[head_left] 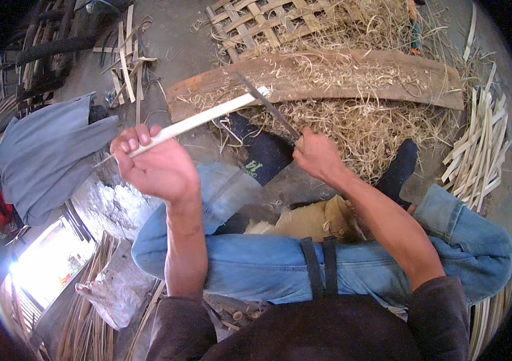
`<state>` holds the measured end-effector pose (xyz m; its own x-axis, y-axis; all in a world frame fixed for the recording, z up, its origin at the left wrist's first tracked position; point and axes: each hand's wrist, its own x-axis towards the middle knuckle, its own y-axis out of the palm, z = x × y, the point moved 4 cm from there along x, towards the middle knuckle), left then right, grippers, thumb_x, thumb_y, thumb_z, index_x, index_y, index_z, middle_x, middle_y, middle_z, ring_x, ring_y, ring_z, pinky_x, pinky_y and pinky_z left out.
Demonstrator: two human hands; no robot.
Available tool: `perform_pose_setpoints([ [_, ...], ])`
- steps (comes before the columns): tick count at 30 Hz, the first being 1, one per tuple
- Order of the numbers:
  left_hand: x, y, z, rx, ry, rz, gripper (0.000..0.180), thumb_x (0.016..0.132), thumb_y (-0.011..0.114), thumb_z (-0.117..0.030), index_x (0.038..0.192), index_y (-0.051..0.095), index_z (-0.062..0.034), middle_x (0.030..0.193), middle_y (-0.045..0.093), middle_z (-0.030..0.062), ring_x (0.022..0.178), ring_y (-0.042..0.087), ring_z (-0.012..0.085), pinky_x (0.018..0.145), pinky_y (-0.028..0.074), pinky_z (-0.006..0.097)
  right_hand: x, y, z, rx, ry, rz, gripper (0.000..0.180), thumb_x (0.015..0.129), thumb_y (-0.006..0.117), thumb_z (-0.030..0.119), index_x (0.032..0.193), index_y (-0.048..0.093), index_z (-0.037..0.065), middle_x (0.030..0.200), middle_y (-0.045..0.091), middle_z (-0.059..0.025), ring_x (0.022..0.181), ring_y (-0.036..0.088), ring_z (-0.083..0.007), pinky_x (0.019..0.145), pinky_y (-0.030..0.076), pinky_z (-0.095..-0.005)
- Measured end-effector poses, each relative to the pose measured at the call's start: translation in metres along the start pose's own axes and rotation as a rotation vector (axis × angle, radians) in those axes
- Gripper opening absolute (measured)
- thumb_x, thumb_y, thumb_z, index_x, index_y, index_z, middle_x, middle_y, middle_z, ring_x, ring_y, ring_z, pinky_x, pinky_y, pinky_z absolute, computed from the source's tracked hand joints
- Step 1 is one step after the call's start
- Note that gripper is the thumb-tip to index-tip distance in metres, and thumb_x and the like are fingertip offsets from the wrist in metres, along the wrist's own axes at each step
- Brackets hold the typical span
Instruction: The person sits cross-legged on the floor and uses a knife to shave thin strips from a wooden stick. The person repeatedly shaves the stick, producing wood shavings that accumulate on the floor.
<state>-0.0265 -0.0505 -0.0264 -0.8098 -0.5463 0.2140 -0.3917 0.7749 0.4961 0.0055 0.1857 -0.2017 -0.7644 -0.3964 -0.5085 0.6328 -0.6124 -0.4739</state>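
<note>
My left hand [158, 165] is closed around one end of a pale bamboo strip [211, 114], which slants up and to the right. In my right hand [319, 155] is a knife [274, 109], its handle mostly hidden by my fingers. The dark blade points up and to the left and crosses the strip near its far end; whether it touches the strip I cannot tell. Beyond both hands lies a long wooden board [208, 91], strewn with thin curled shavings [352, 129].
A woven lattice panel [262, 24] lies at the back under shavings. Split strips [478, 144] are piled at the right. A grey cloth [51, 150] hangs at the left, above a white plastic sack [114, 289]. My jeans-clad legs [256, 265] are folded in front.
</note>
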Motion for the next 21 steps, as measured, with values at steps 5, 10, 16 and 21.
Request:
perform_pose_setpoints([
  [5, -0.005, -0.002, -0.002, 0.042, 0.004, -0.05, 0.018, 0.098, 0.046, -0.024, 0.084, 0.044, -0.0146, 0.081, 0.042, -0.0034, 0.077, 0.042, 0.0111, 0.075, 0.037, 0.029, -0.004, 0.001, 0.0, -0.04, 0.018, 0.014, 0.031, 0.082, 0.061, 0.02, 0.093, 0.057, -0.009, 0.083, 0.062, -0.0284, 0.08, 0.065, -0.0436, 0.074, 0.054, -0.0509],
  [10, -0.004, -0.005, -0.001, 0.077, 0.032, -0.028, 0.017, 0.099, 0.046, -0.025, 0.085, 0.044, -0.0145, 0.082, 0.041, -0.0037, 0.077, 0.04, 0.0111, 0.075, 0.037, 0.029, -0.009, 0.005, -0.003, -0.119, -0.051, -0.007, 0.029, 0.082, 0.061, 0.021, 0.08, 0.063, -0.007, 0.089, 0.061, -0.0272, 0.08, 0.066, -0.0425, 0.075, 0.055, -0.05],
  [16, -0.005, -0.005, 0.001, 0.05, 0.048, -0.037, 0.018, 0.099, 0.046, -0.029, 0.087, 0.045, -0.0143, 0.084, 0.041, -0.0023, 0.078, 0.04, 0.0121, 0.075, 0.037, 0.029, -0.007, 0.012, -0.028, -0.009, 0.088, -0.049, 0.036, 0.082, 0.061, 0.023, 0.098, 0.055, -0.009, 0.088, 0.064, -0.0296, 0.083, 0.065, -0.0456, 0.077, 0.052, -0.0534],
  [21, -0.004, -0.015, 0.008, 0.013, -0.033, -0.026, 0.028, 0.097, 0.047, -0.04, 0.092, 0.05, -0.0131, 0.083, 0.042, -0.0013, 0.077, 0.041, 0.0132, 0.075, 0.037, 0.03, -0.02, 0.005, -0.017, -0.059, 0.087, -0.03, 0.035, 0.082, 0.061, 0.022, 0.101, 0.052, -0.007, 0.087, 0.065, -0.0288, 0.085, 0.065, -0.0455, 0.077, 0.051, -0.0535],
])
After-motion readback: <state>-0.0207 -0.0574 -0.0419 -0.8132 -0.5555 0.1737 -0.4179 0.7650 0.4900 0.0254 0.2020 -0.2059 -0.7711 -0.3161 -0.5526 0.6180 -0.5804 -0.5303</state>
